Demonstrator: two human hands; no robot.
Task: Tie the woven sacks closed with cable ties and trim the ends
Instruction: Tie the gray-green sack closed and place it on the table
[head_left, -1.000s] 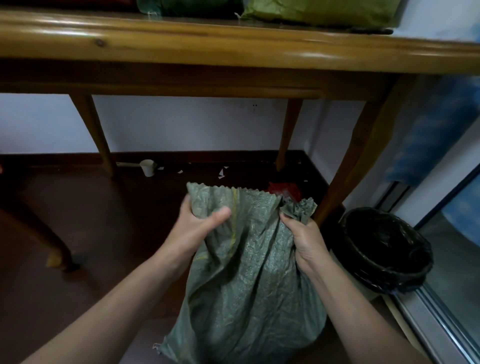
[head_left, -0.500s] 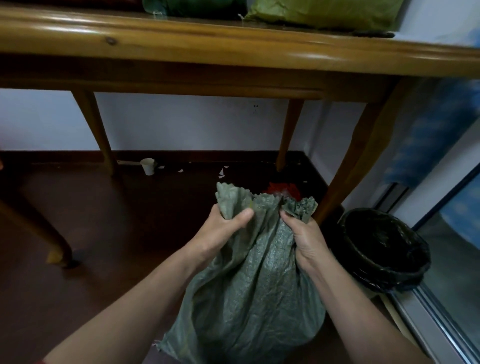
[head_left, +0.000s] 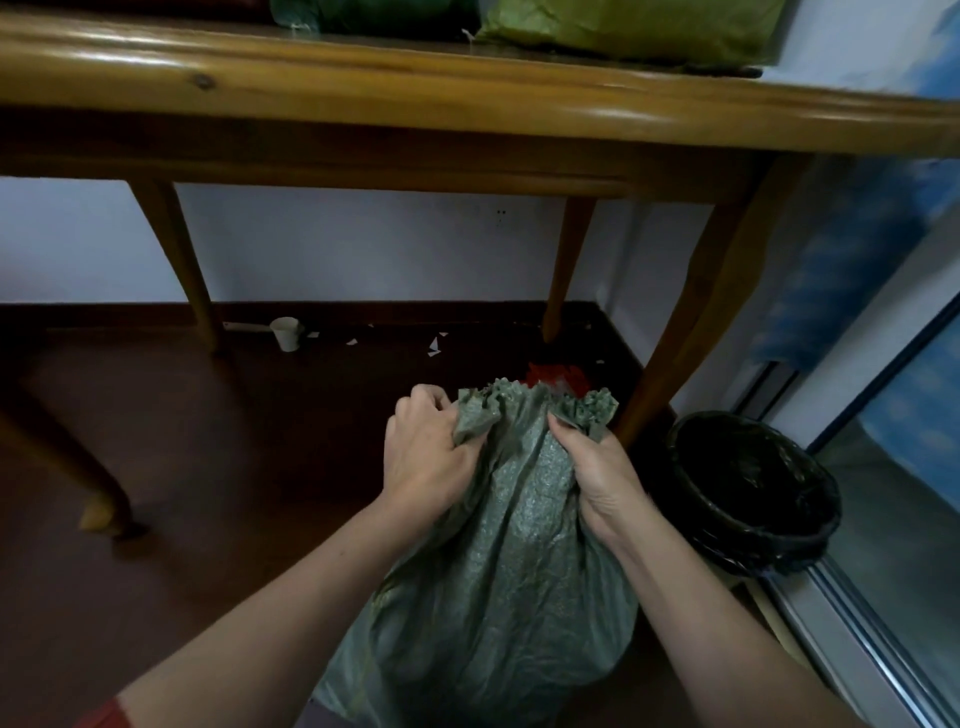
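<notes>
A grey-green woven sack (head_left: 498, 582) stands full on the dark floor in front of me, its mouth bunched into a ruffled neck. My left hand (head_left: 423, 452) grips the left side of the neck with curled fingers. My right hand (head_left: 597, 473) grips the right side, with a fold of the rim sticking up above the fingers. The two hands sit close together, with only a narrow band of gathered cloth between them. No cable tie or cutter shows in the head view.
A wooden table (head_left: 467, 88) spans the top, with two more green sacks (head_left: 623, 26) lying on it. A black-lined bin (head_left: 753, 488) stands right of the sack beside a sliding glass door. A white cup (head_left: 287, 332) and paper scraps lie by the wall.
My left hand has slid right along the sack's rim toward my right hand, gathering the wide flat mouth into a tight bunch. The right hand stayed in place.
</notes>
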